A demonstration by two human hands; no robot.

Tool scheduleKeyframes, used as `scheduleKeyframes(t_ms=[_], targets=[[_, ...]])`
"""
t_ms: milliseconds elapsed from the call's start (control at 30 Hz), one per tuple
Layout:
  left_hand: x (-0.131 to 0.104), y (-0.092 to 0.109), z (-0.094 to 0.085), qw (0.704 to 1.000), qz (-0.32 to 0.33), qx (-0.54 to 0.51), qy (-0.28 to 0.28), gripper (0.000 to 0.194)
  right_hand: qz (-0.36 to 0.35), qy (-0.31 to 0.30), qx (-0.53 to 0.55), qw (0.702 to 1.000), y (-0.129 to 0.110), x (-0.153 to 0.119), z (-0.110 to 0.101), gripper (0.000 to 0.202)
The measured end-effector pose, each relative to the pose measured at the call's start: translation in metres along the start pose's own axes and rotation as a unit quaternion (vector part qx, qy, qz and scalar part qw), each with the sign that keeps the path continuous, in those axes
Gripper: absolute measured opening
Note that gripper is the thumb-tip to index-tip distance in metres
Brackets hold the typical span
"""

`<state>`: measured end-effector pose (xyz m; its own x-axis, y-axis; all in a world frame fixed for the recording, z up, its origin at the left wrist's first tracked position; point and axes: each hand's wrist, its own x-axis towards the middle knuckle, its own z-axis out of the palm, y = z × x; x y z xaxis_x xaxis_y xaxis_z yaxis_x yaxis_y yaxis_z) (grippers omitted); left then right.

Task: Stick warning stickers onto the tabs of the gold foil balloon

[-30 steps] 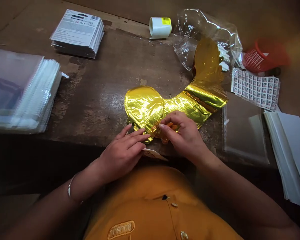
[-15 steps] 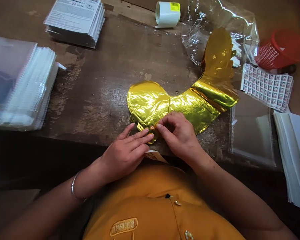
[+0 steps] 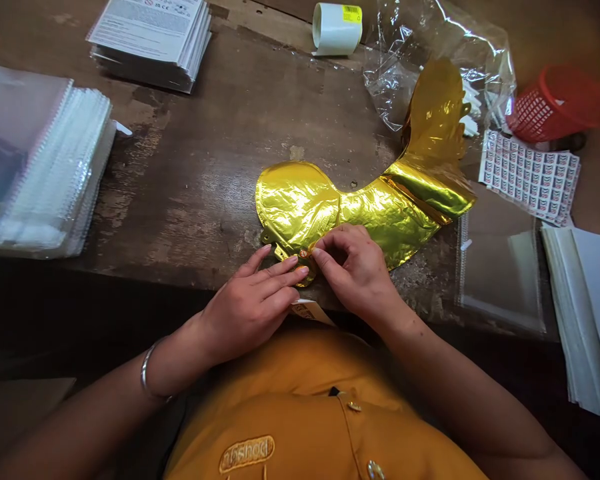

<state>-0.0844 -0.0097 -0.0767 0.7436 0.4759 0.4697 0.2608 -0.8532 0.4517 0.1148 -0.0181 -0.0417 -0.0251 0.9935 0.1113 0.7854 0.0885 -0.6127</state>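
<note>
A flat gold foil balloon [image 3: 380, 210] lies at the table's near edge, with a folded part bending up to the back right. My left hand [image 3: 253, 297] rests on its lower tab with the fingers stretched out. Close by, my right hand [image 3: 355, 270] is closed, thumb and forefinger pinching the foil at the lower edge. Just left of that pinch, a small round red-and-white mark [image 3: 303, 254] shows on the foil. A white printed card [image 3: 311, 311] pokes out below my hands, partly hidden.
Clear plastic sleeves [image 3: 60, 173] are stacked at left, printed cards [image 3: 145, 40] behind them. A white roll [image 3: 337, 29] and crumpled clear plastic [image 3: 390, 87] lie at the back. On the right are a red basket [image 3: 545, 107], a label sheet [image 3: 530, 177], a clear sleeve [image 3: 500, 273] and white papers [image 3: 580, 320].
Both hands and the balloon hold almost the same place. The view has shifted slightly, so things at the right edge sit a little further left.
</note>
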Motion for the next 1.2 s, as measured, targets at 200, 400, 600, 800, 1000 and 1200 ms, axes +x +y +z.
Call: scheduleKeyframes(t_ms=[200, 400, 600, 800, 1000, 1200], targets=[[0.000, 0.000, -0.001, 1.000, 0.000, 0.000, -0.001, 0.011, -0.002, -0.003, -0.032, 0.999, 0.000, 0.000, 0.000, 0.011], [0.000, -0.001, -0.001, 1.000, -0.002, 0.001, -0.006, 0.013, 0.028, -0.013, -0.064, 0.997, -0.001, 0.004, 0.003, 0.016], [0.002, -0.001, 0.000, 1.000, -0.004, -0.003, 0.000, 0.010, -0.010, 0.118, -0.123, 0.985, 0.005, 0.010, 0.006, 0.017], [-0.002, -0.003, 0.000, 1.000, 0.004, -0.011, 0.007, 0.012, -0.230, -0.038, -0.156, 0.960, 0.002, -0.017, -0.012, 0.029], [-0.005, -0.001, -0.009, 0.998, -0.013, -0.057, 0.035, 0.014, -0.254, -0.033, -0.112, 0.960, 0.017, -0.024, -0.002, 0.029], [0.000, 0.005, -0.021, 0.996, -0.073, -0.025, 0.043, 0.012, -0.105, -0.028, 0.070, 0.992, 0.020, -0.004, -0.013, 0.010]])
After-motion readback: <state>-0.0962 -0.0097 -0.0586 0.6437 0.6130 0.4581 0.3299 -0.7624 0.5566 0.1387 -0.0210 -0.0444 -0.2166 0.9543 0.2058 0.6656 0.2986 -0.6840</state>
